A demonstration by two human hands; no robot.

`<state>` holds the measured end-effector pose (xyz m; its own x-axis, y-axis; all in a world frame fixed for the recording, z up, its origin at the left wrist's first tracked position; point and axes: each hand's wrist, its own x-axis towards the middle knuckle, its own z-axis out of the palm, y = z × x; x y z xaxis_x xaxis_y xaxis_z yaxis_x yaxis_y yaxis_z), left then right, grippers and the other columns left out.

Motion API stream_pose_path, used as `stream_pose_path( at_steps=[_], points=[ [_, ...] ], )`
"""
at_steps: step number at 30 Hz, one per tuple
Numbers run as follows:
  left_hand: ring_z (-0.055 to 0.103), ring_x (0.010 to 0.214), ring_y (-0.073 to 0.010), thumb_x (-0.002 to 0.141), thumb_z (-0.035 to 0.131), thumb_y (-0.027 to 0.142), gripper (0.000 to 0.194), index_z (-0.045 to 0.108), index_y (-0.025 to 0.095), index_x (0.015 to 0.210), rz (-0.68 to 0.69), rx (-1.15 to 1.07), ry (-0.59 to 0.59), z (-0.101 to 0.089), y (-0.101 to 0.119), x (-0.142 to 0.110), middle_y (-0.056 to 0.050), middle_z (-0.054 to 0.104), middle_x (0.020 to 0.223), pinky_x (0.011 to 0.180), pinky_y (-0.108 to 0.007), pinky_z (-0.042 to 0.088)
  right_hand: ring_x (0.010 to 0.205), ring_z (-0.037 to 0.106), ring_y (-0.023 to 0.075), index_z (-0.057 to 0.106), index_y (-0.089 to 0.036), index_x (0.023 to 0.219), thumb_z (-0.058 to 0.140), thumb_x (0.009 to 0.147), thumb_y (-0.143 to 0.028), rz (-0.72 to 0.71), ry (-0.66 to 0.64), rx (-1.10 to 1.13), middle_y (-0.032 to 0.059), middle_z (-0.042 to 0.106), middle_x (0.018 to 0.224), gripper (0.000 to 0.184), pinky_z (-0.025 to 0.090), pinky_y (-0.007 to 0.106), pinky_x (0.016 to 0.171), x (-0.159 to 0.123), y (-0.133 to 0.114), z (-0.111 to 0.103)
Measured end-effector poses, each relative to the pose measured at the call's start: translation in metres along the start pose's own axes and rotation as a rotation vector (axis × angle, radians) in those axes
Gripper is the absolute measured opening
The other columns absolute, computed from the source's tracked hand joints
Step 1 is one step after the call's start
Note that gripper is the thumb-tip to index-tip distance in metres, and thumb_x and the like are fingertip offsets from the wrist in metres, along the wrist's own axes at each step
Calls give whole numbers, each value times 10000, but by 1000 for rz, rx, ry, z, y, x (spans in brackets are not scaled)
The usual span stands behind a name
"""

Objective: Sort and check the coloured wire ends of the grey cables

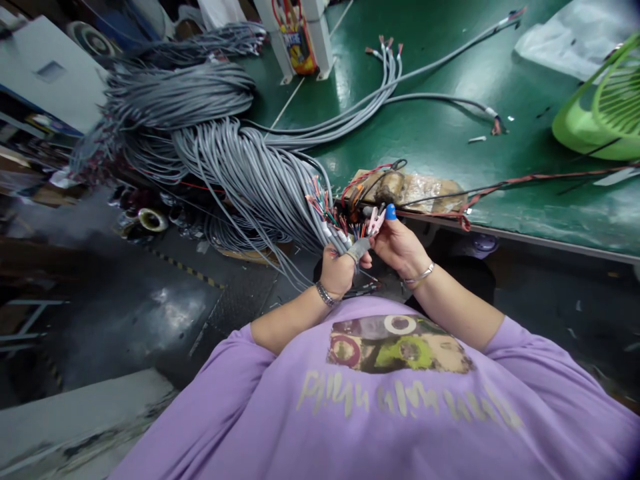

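Head view: green tabletop, taped block at its near edge; block = landmark. Left hand is on the near-left side of the block, grip closed around gray cables, stripped ends up, colored cores fanned out. Gray wrap on a digit of this hand. Right hand sits just nearer the wearer than the block; grip looks pinched on a pink clip, with a blue fingertip cover on the thumb. Clip is right by the colored cores; contact between them can't be told.

Big gray cable bundle lies left of the block; loose cables with bared ends run across the tabletop beyond it. Red-and-black cord trails off to its right, light green fan farther right and beyond.

Step in hand, my guess: working the clip at individual cores. Next move calls for a steady left hold and fine right-hand alignment of clip to one core, without snagging neighbors.
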<state>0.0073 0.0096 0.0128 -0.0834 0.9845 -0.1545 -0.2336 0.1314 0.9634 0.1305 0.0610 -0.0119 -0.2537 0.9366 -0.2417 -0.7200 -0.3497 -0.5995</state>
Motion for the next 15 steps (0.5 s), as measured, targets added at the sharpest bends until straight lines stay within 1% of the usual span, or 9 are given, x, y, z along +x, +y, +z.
stream_pose_path(
  at_steps=[4, 7, 11, 13, 15],
  points=[
    [568, 411, -95, 619, 859, 545, 460, 626, 151, 574, -9, 8, 19, -1, -2, 1, 6, 623, 504, 435, -217, 509, 574, 535, 87, 709, -211, 786, 804, 764, -595, 14, 39, 41, -37, 690, 703, 397, 461, 234, 563, 1, 0, 1],
    [561, 417, -87, 611, 865, 534, 453, 630, 149, 571, -23, 16, 12, -1, -1, 1, 10, 613, 501, 438, -211, 509, 590, 541, 101, 707, -215, 805, 781, 790, -594, 2, 32, 36, -32, 691, 715, 386, 461, 251, 584, 0, 1, 1],
    [553, 421, -80, 600, 873, 517, 443, 628, 150, 564, -32, 24, -3, 1, 2, -1, 14, 606, 497, 440, -204, 501, 633, 565, 134, 702, -226, 856, 725, 813, -650, 20, -4, 28, -22, 687, 734, 426, 484, 288, 636, -3, 1, 1],
    [553, 418, -81, 614, 863, 521, 447, 619, 151, 551, -35, 41, -8, 1, 3, -3, 9, 611, 497, 446, -209, 503, 630, 566, 139, 701, -230, 885, 687, 816, -697, 46, -27, 37, -19, 680, 728, 473, 479, 288, 625, -5, 1, 0],
    [560, 417, -89, 626, 856, 525, 446, 622, 153, 552, -40, 43, -15, 0, 3, -4, 3, 620, 501, 457, -224, 518, 612, 560, 136, 688, -230, 863, 647, 811, -748, 69, -45, 35, -17, 674, 718, 522, 469, 283, 604, -7, 1, -1]
  ],
)
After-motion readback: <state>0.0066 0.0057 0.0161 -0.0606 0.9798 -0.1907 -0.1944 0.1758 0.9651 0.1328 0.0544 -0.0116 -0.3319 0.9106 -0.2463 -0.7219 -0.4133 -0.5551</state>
